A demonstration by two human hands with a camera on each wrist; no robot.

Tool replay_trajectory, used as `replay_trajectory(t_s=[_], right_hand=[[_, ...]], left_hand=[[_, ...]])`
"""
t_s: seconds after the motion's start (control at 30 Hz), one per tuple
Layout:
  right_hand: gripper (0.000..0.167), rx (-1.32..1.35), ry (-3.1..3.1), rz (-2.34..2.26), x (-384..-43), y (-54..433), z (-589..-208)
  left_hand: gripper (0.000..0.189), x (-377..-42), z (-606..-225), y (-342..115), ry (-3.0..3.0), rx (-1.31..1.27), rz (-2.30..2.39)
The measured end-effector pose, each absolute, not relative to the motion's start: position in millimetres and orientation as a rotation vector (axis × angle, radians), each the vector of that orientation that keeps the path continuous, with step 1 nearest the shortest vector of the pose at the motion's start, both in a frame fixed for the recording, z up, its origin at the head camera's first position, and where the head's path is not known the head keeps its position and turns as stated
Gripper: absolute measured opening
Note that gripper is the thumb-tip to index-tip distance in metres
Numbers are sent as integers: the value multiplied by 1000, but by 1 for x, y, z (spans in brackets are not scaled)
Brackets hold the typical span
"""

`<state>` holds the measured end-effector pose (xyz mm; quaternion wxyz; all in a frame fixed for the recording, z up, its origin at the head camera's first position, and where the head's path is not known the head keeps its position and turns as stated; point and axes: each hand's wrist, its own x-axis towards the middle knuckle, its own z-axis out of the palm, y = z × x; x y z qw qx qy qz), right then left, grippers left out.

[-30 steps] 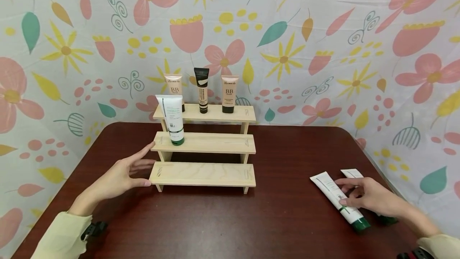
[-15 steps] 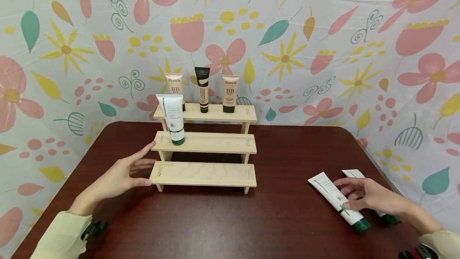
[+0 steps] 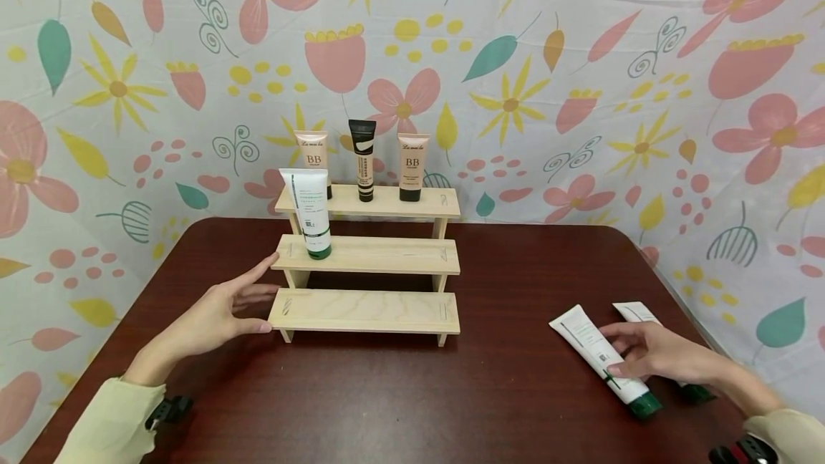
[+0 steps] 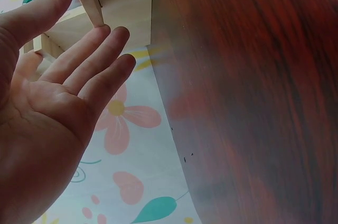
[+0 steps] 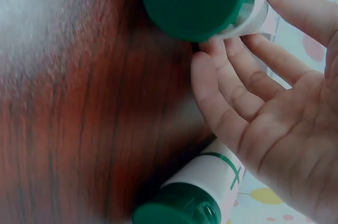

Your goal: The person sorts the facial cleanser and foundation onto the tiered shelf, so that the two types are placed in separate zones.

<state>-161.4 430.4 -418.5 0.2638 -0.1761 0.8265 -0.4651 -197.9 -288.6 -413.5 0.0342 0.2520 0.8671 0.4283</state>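
Note:
At the right of the head view, my right hand [image 3: 670, 356] pinches a white squeeze tube [image 3: 588, 339] with a green cap between thumb and fingers. The right wrist view shows that tube's green cap [image 5: 195, 2] close to the camera, with the fingers curled under the tube. Partly hidden behind the hand lies a second white tube [image 3: 634, 312], also green-capped. My left hand [image 3: 215, 321] touches the left side of a three-step wooden display stand [image 3: 367, 310] with its fingertips and thumb, fingers mostly straight. On the middle step a white tube [image 3: 312, 210] stands upright on its green cap.
The top step bears two beige BB cream tubes, one at the right [image 3: 411, 163] and one partly hidden at the left [image 3: 311, 149], with a black-and-beige tube [image 3: 364, 163] between them. A flowered cloth [image 3: 515, 92] hangs behind the dark wooden table [image 3: 503, 306].
The tube under my right hand has shifted slightly left, its flat end turning away from the second tube. My left hand stays at the stand.

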Motion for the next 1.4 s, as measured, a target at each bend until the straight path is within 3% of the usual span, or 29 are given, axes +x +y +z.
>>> replay_trajectory(t_s=[0.3, 0.83, 1.4], right_hand=[[51, -555, 2237, -1259, -160, 424, -417], [63, -368, 2472, -1208, -156, 392, -408], [62, -239, 2578, -1404, -156, 342, -395]], left_hand=[[111, -200, -414, -290, 2664, 767, 1313], [111, -200, -412, -290, 2664, 753, 1307], [111, -197, -413, -290, 2654, 746, 1321]])
